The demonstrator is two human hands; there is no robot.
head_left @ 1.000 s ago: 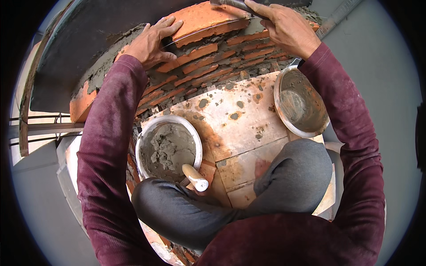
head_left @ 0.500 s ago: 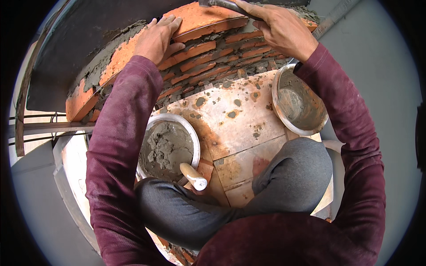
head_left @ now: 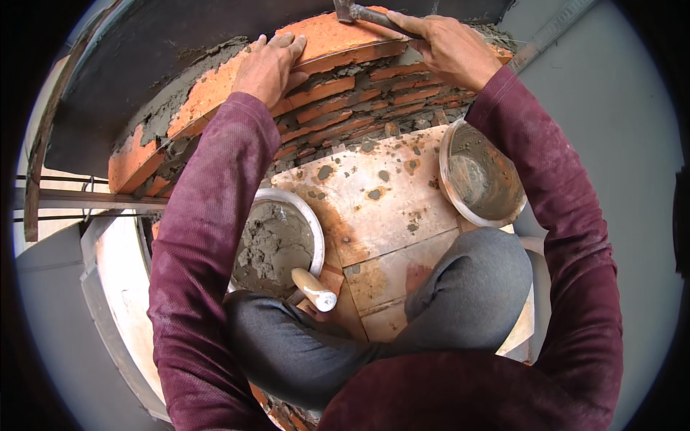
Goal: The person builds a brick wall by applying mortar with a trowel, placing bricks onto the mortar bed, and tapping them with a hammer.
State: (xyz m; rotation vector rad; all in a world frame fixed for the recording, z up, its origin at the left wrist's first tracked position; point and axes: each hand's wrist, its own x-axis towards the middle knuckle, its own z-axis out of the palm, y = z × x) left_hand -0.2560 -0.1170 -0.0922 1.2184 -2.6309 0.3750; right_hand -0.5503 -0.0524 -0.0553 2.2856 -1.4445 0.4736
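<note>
My right hand [head_left: 456,52] is closed around the handle of a hammer [head_left: 388,21]. The hammer's metal head sits at the top of an orange brick [head_left: 327,34] in the wall's top course, touching or just above it; I cannot tell which. My left hand [head_left: 269,70] lies open on the same course, fingers spread over the brick's left part. A thin string line [head_left: 352,50] runs along the front edge of the top bricks. Below, the brick wall [head_left: 323,108] shows rough courses with grey mortar between them.
A bowl of wet mortar [head_left: 316,223] stands by my left knee, with a wooden-handled tool [head_left: 314,289] leaning in it. Another bowl [head_left: 519,205], mortar-smeared inside, is at the right. Between them lies a splattered board [head_left: 402,208]. A dark panel [head_left: 136,65] rises behind the wall.
The hammer head has come lower and into fuller view over the brick. My left hand shows slightly farther right, and the whole view has shifted a little.
</note>
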